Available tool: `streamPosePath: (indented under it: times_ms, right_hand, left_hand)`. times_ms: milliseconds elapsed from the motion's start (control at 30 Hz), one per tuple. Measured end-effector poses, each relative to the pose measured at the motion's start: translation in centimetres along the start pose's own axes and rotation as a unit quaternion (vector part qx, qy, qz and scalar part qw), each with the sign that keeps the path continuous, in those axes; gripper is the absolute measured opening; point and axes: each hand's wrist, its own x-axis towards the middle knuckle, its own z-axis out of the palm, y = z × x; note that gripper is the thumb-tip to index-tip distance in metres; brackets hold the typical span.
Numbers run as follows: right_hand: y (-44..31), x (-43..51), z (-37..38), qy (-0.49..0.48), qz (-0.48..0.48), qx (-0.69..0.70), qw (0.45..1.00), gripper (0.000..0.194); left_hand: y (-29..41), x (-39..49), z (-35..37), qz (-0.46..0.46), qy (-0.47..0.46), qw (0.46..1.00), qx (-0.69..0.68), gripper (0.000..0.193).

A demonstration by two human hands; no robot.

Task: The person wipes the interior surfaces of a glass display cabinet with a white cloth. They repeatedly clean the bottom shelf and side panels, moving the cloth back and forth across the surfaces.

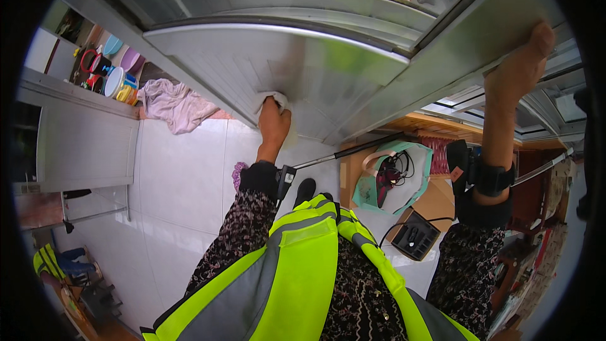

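Observation:
In front of me stands a door (213, 57) with a grey lower panel and a glass pane (303, 14) above it. My left hand (274, 125) grips a white cloth (275, 99) and presses it against the lower part of the panel. Higher up on the right, my right hand (518, 71) holds the door's edge, its thumb lying on the face of the frame; the other fingers are hidden behind the edge. Both wrists wear black straps with small devices.
Right of my feet, a mint-green bag (393, 180) holds cables, beside a small open box (414, 234). A crumpled pink cloth (175, 104) lies on the threshold at left, near buckets (116, 83) and basins. A person in a yellow vest (49, 263) sits at far lower left.

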Motion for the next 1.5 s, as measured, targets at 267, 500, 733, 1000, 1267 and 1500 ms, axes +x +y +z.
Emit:
streamPosePath:
  times_ms: [267,500,733,1000,1267,1500]
  right_hand:
    - [-0.1,-0.1,-0.1,0.021,0.012,0.01,1.0,0.054]
    - [-0.4,-0.2,0.3,0.031,0.011,-0.008,0.999,0.055]
    - [-0.2,-0.1,0.1,0.015,0.004,-0.008,1.0,0.052]
    - [-0.6,0.0,0.0,-0.023,-0.027,-0.007,0.999,0.055]
    - [-0.6,-0.2,-0.2,-0.011,0.008,-0.025,1.0,0.057]
    - [-0.4,-0.4,0.2,0.055,0.026,-0.018,0.998,0.053]
  left_hand:
    - [4.4,0.2,-2.0,0.074,0.116,0.966,-0.217,0.025]
    - [7.5,2.2,-5.6,0.064,0.247,0.893,-0.37,0.023]
    - [4.8,3.0,-5.0,0.084,0.229,0.936,-0.255,0.032]
    - [-0.3,4.0,-6.0,-0.009,0.102,0.966,-0.238,0.033]
    - [4.5,2.8,-7.1,0.075,0.221,0.898,-0.372,0.03]
    - [4.2,1.6,-4.3,0.177,0.297,0.936,-0.068,0.03]
